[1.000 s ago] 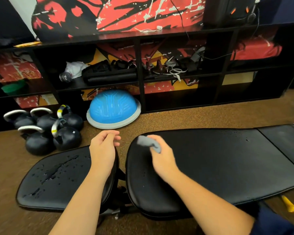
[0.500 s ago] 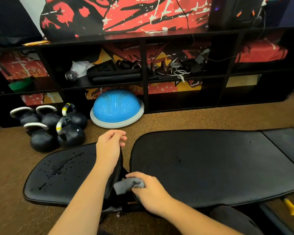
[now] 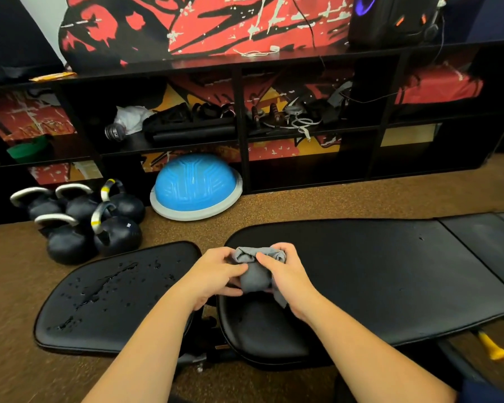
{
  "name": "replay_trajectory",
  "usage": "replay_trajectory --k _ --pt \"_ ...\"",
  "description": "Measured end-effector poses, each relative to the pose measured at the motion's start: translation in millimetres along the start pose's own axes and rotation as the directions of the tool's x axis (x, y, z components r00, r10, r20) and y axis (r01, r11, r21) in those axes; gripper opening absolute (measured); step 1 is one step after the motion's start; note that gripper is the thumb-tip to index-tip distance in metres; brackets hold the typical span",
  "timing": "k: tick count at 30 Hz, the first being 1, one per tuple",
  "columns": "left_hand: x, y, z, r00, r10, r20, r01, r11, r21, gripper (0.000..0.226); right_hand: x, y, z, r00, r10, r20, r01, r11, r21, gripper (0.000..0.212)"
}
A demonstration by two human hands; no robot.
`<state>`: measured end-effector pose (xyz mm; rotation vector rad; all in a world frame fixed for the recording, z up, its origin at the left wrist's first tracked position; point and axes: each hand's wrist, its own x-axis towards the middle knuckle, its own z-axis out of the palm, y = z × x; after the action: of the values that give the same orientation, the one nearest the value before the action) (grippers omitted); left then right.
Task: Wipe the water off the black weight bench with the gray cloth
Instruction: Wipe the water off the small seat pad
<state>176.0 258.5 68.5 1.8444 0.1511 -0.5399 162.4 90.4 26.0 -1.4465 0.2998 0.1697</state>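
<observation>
Now my left hand (image 3: 213, 276) and right hand (image 3: 288, 282) both curl fingers around the bunched gray cloth (image 3: 255, 276) over the black bench (image 3: 390, 271); I'm likely refolding it, and next the water (image 3: 99, 289) pooled on the left pad (image 3: 146, 324) needs wiping.

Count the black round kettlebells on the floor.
5 black round kettlebells, clustered left of the blue balance dome: three behind, two in front. Others could hide behind them.

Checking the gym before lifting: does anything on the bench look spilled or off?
Yes. Spilled water beads and streaks across the seat pad at the person's left; the long back pad looks mostly dry.
</observation>
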Motion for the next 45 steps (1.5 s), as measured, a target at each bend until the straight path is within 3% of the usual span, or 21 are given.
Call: replay_trajectory --k 2,4,7,10,11,14,18,23,26,31,35,40,45 --pt "6.7 0.1 10.5 0.999 -0.019 -0.026 0.016 0.992 -0.126 0.016 4.0 -2.6 -9.5 0.981 -0.174 -0.084 0.136 0.933 -0.333 0.03" --pt "14.6 1.1 23.0 0.998 -0.06 -0.031 0.051 0.971 -0.233 0.015 8.5 -6.5 -18.8 0.958 -0.259 -0.125 0.166 0.852 -0.496 0.036" --pt "28.4 -0.8 41.9 0.993 -0.104 -0.05 0.082 0.942 -0.326 0.015 14.8 -7.2 -31.3 0.929 -0.332 -0.165 0.11 0.672 -0.732 0.049" --pt "40.1 -5.6 58.3 0.987 -0.102 -0.122 0.063 0.954 -0.292 0.011 17.1 1.2 -35.7 0.869 -0.46 -0.183 0.017 0.397 -0.918 0.056" --pt "43.4 -7.1 61.8 0.983 -0.1 -0.156 0.055 0.961 -0.272 0.01 16.6 4.9 -33.8 0.843 -0.51 -0.169 0.029 0.357 -0.934 0.055" --pt "52.4 -8.2 66.6 0.968 -0.089 -0.236 0.033 0.972 -0.232 0.009 15.4 17.1 -22.4 0.848 -0.518 -0.109 0.127 0.399 -0.908 0.05" --pt "58.2 -5.6 68.6 0.946 -0.012 -0.324 -0.02 0.995 -0.094 0.006 22.2 31.2 -13.1 0.943 -0.325 -0.076 0.057 0.379 -0.924 0.058" --pt "61.5 -2.2 66.3 0.905 0.088 -0.416 -0.074 0.996 0.048 0.007 41.8 26.2 -11.8 0.952 -0.306 0.02 0.121 0.318 -0.94 0.057" --pt "64.7 -2.7 58.8 0.894 0.074 -0.443 -0.065 0.997 0.036 0.007 52.4 23.8 -8.6 0.95 -0.295 0.105 0.185 0.257 -0.949 0.056" --pt "61.5 -3.4 43.7 0.875 0.036 -0.482 -0.015 0.999 0.047 0.01 59.2 21.8 1.2 0.945 -0.259 0.2 0.265 0.246 -0.932 0.056" --pt "52.6 -0.4 27.5 0.853 0.025 -0.522 0.039 0.993 0.111 0.007 54.1 22.4 15.5 0.939 -0.207 0.275 0.327 0.281 -0.902 0.055" --pt "37.8 -3.2 0.0 0.85 0.004 -0.526 0.142 0.961 0.237 0.027 29.9 25.7 41.5 0.916 -0.164 0.367 0.402 0.347 -0.847 0.054" --pt "23.7 -11.3 -25.7 0.85 -0.055 -0.524 0.259 0.91 0.325 0.021 -4.8 29.9 66.1 0.9 -0.103 0.424 0.421 0.46 -0.782 0.061"
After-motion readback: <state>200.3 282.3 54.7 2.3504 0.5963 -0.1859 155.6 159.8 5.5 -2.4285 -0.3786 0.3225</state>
